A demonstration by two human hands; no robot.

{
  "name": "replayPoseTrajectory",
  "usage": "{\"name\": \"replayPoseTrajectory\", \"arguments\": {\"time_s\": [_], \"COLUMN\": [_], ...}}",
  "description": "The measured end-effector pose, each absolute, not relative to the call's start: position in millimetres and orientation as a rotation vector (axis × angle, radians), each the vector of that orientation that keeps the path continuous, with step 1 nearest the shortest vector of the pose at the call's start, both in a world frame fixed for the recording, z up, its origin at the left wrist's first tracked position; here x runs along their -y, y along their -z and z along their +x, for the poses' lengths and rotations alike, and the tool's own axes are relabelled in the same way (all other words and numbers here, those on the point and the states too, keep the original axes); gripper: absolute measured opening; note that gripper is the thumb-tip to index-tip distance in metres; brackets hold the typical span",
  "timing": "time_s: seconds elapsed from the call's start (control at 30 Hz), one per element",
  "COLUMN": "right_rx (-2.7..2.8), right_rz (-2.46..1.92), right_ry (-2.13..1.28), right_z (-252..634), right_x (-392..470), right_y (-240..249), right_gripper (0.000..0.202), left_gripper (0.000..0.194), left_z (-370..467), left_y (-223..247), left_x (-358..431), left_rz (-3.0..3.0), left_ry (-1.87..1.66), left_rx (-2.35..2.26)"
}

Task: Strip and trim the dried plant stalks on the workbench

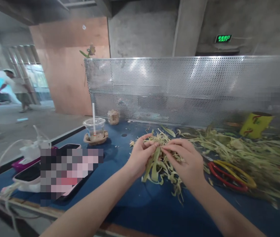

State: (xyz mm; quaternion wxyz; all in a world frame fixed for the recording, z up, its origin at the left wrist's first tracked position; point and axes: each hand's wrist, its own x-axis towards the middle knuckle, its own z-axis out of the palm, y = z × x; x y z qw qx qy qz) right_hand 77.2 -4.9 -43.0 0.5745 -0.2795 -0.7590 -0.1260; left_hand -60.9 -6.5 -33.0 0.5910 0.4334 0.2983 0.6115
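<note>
Both hands meet above a pile of pale green and yellowish plant scraps (171, 171) on the blue table. My left hand (142, 152) pinches a long, flat green leaf (152, 164) that hangs down below the fingers. Thumb and fingers of my right hand (185, 158) close on the top end of the same leaf, close to the left fingertips. Right of my right hand lie scissors (229, 176) with red and yellow handles, partly among a larger heap of long green leaves (253, 154).
A plastic cup with a straw (94, 128) stands at the left, near phones (28, 172), cables and a purple-based power strip (22, 163). A yellow roll (256, 125) stands back right. A perforated metal panel (154, 85) borders the table. A person (18, 87) is far left.
</note>
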Motion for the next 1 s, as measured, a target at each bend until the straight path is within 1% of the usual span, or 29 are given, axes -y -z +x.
{"name": "replayPoseTrajectory", "arguments": {"time_s": [0.07, 0.17, 0.3, 0.4, 0.47, 0.57, 0.63, 0.7, 0.8, 0.9, 1.0], "right_rx": [1.8, 1.817, 1.812, 1.795, 1.744, 1.627, 1.551, 1.505, 1.494, 1.52, 1.561], "right_rz": [-0.65, -0.647, -0.701, -0.751, -0.768, -0.821, -0.843, -0.838, -0.769, -0.656, -0.59], "right_ry": [0.249, 0.163, -0.014, -0.242, -0.462, -0.826, -1.009, -1.124, -1.247, -1.393, -1.521], "right_z": [77.2, 76.0, 74.5, 75.2, 75.9, 77.3, 78.9, 81.3, 85.1, 87.8, 89.3], "right_x": [4.3, 4.1, 5.5, 5.1, 3.5, 0.6, -1.0, -1.9, -1.6, 0.4, 2.7], "right_y": [43.0, 42.4, 40.0, 38.1, 37.5, 37.5, 37.5, 36.6, 32.8, 28.1, 25.3], "right_gripper": [0.014, 0.011, 0.006, 0.004, 0.004, 0.01, 0.015, 0.018, 0.015, 0.012, 0.011], "left_gripper": [0.044, 0.043, 0.05, 0.057, 0.061, 0.067, 0.072, 0.077, 0.084, 0.09, 0.093], "left_z": [-61.2, -61.3, -60.4, -60.6, -62.0, -65.3, -67.3, -68.8, -71.3, -74.5, -77.8], "left_y": [32.9, 34.5, 35.8, 33.9, 31.8, 28.8, 27.3, 26.2, 25.0, 23.6, 21.8], "left_x": [6.5, 6.1, 6.3, 7.6, 8.5, 9.5, 10.5, 12.3, 16.5, 20.4, 21.3], "left_rz": [1.018, 1.043, 1.098, 1.172, 1.249, 1.349, 1.389, 1.439, 1.596, 1.832, 2.016], "left_ry": [-1.408, -1.421, -1.454, -1.496, -1.551, -1.608, -1.602, -1.596, -1.646, -1.711, -1.688], "left_rx": [-0.682, -0.689, -0.716, -0.749, -0.79, -0.85, -0.868, -0.865, -0.805, -0.654, -0.516]}}
